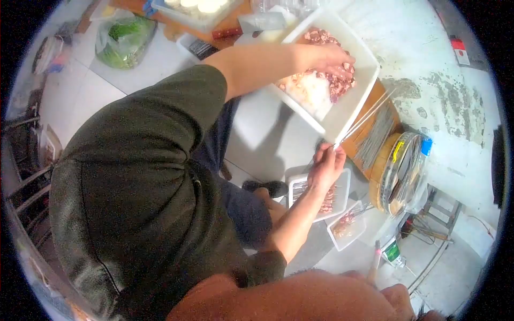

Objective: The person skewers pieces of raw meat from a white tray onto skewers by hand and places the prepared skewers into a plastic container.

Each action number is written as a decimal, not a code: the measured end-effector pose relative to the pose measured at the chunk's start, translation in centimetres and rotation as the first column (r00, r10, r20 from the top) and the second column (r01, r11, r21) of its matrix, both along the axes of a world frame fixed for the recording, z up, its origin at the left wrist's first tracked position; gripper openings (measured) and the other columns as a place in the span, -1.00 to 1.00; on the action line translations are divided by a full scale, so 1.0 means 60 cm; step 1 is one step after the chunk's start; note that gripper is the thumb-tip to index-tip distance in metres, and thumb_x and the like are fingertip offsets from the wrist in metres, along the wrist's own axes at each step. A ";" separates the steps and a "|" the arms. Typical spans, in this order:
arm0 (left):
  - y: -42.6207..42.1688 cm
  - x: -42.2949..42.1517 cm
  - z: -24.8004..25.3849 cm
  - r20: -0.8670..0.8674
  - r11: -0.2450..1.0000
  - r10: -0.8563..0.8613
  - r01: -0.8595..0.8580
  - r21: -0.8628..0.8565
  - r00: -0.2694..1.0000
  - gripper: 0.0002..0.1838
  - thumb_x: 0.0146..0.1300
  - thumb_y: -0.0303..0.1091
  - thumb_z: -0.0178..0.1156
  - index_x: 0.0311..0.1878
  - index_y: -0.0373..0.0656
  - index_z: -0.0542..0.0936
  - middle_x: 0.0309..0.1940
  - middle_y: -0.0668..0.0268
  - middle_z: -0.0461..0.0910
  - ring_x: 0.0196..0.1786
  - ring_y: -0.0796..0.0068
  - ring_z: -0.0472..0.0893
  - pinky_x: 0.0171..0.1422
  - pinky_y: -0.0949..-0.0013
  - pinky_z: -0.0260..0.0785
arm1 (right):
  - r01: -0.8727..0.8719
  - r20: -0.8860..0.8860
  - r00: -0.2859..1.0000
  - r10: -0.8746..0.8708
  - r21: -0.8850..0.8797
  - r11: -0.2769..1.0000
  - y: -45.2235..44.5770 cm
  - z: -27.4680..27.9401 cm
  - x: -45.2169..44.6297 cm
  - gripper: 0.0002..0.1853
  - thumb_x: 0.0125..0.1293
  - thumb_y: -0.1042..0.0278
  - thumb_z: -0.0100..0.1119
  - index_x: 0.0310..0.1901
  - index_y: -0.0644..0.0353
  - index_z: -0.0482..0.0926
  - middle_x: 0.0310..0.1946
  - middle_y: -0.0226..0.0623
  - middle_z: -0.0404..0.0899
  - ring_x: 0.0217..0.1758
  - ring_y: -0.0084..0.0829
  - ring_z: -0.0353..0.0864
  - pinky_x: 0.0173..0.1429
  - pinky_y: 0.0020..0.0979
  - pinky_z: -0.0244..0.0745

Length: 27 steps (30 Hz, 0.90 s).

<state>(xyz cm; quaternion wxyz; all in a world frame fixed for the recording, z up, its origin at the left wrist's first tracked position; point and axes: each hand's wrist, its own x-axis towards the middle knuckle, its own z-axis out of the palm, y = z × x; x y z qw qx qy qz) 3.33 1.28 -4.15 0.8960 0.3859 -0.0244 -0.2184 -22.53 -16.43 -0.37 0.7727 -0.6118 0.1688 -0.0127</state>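
Note:
My left hand [333,60] is down among diced red meat pieces [342,88] in a deep white tub [368,68], its fingers curled round some of them. Paler, whitish pieces [308,92] lie beside the meat. Near the tub's lower corner, my right hand [330,158] is closed on thin skewers [364,119], which point up and to the right. Below that hand, a white tray [347,184] holds skewered meat [327,200].
Bare skewers [376,136] lie on a wooden board by a round wooden container [386,174]. A clear tray [342,241] with meat is on the floor. A bag of greens [124,40] sits upper left, near a box with pale round items [209,5]. A stained wall stands right.

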 end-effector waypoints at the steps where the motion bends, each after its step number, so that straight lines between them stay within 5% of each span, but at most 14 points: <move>1: 0.002 -0.003 0.004 0.008 1.000 -0.017 0.017 -0.009 1.000 -0.80 0.27 -0.39 0.12 -0.16 -0.34 0.55 -0.16 0.06 0.57 -0.14 0.23 0.63 0.04 0.25 0.54 | -0.016 -0.008 1.000 0.016 -0.032 0.999 -0.002 -0.003 0.000 -0.88 0.33 0.56 -0.07 -0.16 0.13 0.30 -0.42 -0.25 0.53 -0.57 -0.63 0.33 -0.53 -0.64 0.19; 8: 0.009 -0.026 0.028 0.134 0.993 -0.068 0.080 -0.085 0.989 -0.84 0.27 -0.42 0.12 -0.18 -0.31 0.56 -0.21 0.14 0.58 -0.07 0.32 0.59 0.15 0.27 0.45 | 0.019 -0.083 0.996 -0.028 -0.114 0.993 -0.001 0.005 -0.006 -0.91 0.36 0.48 -0.03 -0.18 0.09 0.30 -0.53 -0.34 0.50 -0.61 -0.65 0.30 -0.56 -0.65 0.12; 27: -0.005 -0.054 0.086 0.032 0.991 -0.036 0.040 -0.126 0.999 -0.78 0.37 -0.37 0.10 0.00 -0.28 0.51 -0.11 0.21 0.58 -0.07 0.34 0.61 0.07 0.29 0.49 | -0.063 -0.118 0.993 0.027 -0.310 0.949 -0.004 -0.014 0.028 -0.94 0.42 0.44 -0.01 -0.15 0.20 0.41 -0.47 -0.37 0.52 -0.60 -0.71 0.27 -0.55 -0.67 0.13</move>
